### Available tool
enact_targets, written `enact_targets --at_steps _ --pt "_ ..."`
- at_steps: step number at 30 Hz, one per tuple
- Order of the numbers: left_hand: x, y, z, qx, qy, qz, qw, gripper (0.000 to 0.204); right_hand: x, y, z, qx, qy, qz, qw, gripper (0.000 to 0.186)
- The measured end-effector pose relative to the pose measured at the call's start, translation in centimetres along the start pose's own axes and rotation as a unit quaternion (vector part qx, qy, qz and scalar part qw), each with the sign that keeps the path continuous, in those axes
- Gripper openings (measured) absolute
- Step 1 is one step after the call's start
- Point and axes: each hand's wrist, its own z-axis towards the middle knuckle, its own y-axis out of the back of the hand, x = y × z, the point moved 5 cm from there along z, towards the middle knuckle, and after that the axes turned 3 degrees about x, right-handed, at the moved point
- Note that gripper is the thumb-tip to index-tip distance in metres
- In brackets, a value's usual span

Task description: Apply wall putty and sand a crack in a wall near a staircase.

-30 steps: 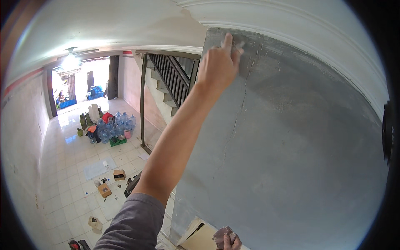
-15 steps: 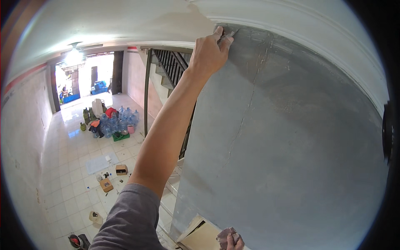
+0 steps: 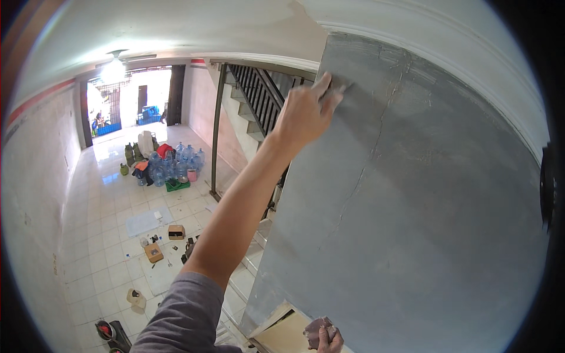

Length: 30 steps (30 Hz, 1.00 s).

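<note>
Grey, cracked wall on the right. Gripped in the left hand near its far left corner, a thin, blurred blade; clutched near, in the right hand, a mauve lump; far left, blue water jugs.

The single view is taken from the person's head, through the left of two wide fisheye lenses worn side by side. From high in the room, near the ceiling, the lens is aimed forward and somewhat downward, so that the tiled floor is seen well below at left. The grey wall is viewed at close range, and most of the right half is taken up by it. The back of the left hand is seen at arm's length; the right hand is caught at the lower edge. The bright doorway is viewed far off, upper left.
</note>
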Motion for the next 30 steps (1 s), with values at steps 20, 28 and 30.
enact_targets --at_steps 20,28,30 --pt "-0.5 2.0 7.0 -0.011 0.039 0.049 0.998 0.053 -0.4 0.7 -0.6 0.047 -0.051 -0.054 0.996 0.024" --pt "-0.4 2.2 6.4 -0.043 -0.034 0.037 0.998 0.055 0.7 0.2 -1.9 0.057 -0.100 -0.035 0.993 0.030" --pt "-0.4 2.4 7.0 -0.057 -0.040 0.033 0.997 0.054 0.8 0.6 -1.9 0.029 -0.047 -0.106 0.993 0.033"
